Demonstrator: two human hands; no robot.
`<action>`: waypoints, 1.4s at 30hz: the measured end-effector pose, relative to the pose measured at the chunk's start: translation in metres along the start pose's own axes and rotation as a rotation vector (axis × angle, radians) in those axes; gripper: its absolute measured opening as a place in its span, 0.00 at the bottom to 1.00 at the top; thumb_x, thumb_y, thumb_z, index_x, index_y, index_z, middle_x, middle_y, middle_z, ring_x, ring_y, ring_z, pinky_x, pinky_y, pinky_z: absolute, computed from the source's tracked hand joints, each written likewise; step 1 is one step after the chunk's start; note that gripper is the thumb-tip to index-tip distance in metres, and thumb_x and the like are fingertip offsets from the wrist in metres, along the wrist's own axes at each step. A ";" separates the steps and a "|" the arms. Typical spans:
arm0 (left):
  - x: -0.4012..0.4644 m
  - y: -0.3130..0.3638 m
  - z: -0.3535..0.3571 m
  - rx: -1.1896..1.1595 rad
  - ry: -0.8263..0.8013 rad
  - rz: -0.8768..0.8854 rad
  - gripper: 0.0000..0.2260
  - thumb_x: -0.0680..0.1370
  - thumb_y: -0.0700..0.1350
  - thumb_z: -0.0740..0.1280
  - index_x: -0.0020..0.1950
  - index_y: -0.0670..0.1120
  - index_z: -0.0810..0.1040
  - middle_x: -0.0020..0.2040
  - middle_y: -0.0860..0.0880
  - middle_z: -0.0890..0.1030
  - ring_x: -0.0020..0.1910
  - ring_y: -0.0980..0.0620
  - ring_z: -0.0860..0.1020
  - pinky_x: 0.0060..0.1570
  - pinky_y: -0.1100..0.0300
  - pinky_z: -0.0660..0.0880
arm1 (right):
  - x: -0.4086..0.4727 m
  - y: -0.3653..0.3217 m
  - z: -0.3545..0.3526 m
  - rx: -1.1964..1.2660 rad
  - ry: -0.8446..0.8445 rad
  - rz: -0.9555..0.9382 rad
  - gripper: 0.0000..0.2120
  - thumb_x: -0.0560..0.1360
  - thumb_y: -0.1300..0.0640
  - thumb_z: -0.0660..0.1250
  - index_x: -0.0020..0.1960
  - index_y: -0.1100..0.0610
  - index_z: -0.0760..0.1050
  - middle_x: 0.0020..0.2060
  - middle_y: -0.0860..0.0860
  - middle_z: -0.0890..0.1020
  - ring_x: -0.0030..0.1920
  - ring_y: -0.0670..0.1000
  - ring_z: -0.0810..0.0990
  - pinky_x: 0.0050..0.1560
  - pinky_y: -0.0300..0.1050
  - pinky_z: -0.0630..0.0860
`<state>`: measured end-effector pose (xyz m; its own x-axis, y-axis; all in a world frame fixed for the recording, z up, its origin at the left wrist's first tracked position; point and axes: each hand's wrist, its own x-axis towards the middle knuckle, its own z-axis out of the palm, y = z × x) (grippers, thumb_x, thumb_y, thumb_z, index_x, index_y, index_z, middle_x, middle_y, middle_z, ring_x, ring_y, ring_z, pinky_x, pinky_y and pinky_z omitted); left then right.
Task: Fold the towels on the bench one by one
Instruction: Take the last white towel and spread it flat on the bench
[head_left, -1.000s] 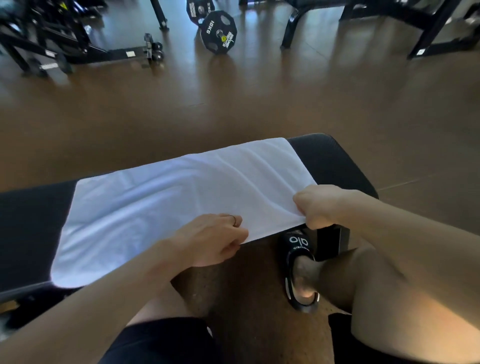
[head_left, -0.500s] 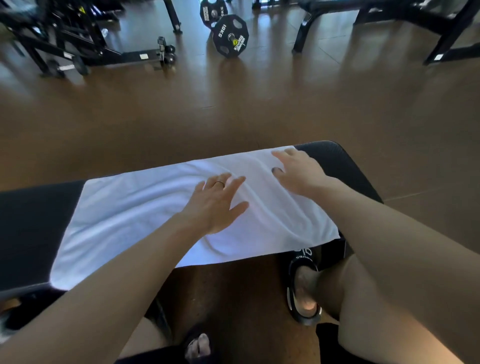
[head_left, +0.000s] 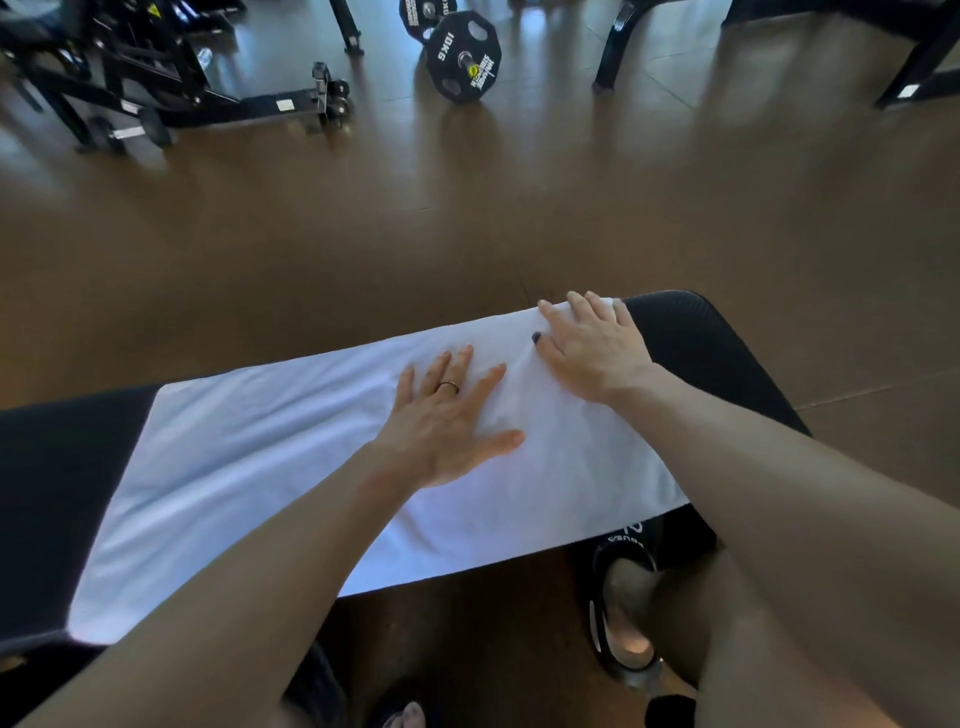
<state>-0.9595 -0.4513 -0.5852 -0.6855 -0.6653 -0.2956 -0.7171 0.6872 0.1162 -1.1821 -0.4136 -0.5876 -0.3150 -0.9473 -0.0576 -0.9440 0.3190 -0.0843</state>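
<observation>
step: smoothing a lengthwise fold | towel (head_left: 270, 467) flat along surface (head_left: 691, 338) | left hand (head_left: 449, 423) and right hand (head_left: 592, 351) flat, fingers spread, gripping nothing | next: probably pinch end beside right hand, fold toward left

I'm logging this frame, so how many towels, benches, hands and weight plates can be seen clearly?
Towels: 1
Benches: 1
Hands: 2, left hand and right hand, both flat on the towel
Weight plates: 1 clear
Total: 5
</observation>
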 end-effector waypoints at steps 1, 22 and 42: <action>0.001 -0.002 0.001 0.001 -0.001 0.010 0.39 0.76 0.75 0.50 0.81 0.64 0.39 0.82 0.51 0.35 0.80 0.50 0.33 0.78 0.41 0.35 | 0.001 -0.004 -0.001 0.000 0.030 -0.007 0.27 0.83 0.41 0.44 0.81 0.44 0.52 0.81 0.54 0.54 0.80 0.55 0.49 0.79 0.55 0.46; -0.006 0.017 0.010 0.001 0.022 0.035 0.46 0.69 0.80 0.49 0.80 0.63 0.36 0.82 0.51 0.32 0.80 0.49 0.31 0.76 0.36 0.34 | -0.085 -0.020 0.010 0.112 -0.038 0.031 0.28 0.84 0.41 0.41 0.82 0.44 0.43 0.82 0.51 0.43 0.81 0.52 0.40 0.79 0.51 0.38; -0.008 0.018 0.005 -0.025 -0.036 0.033 0.48 0.68 0.81 0.53 0.80 0.64 0.34 0.81 0.52 0.30 0.79 0.49 0.29 0.75 0.35 0.32 | -0.066 0.001 -0.015 0.033 0.018 -0.029 0.29 0.84 0.40 0.42 0.82 0.50 0.47 0.82 0.50 0.51 0.81 0.52 0.47 0.80 0.53 0.44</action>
<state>-0.9666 -0.4322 -0.5858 -0.7044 -0.6307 -0.3255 -0.6971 0.7011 0.1500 -1.1634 -0.3510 -0.5688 -0.2892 -0.9565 -0.0373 -0.9492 0.2916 -0.1182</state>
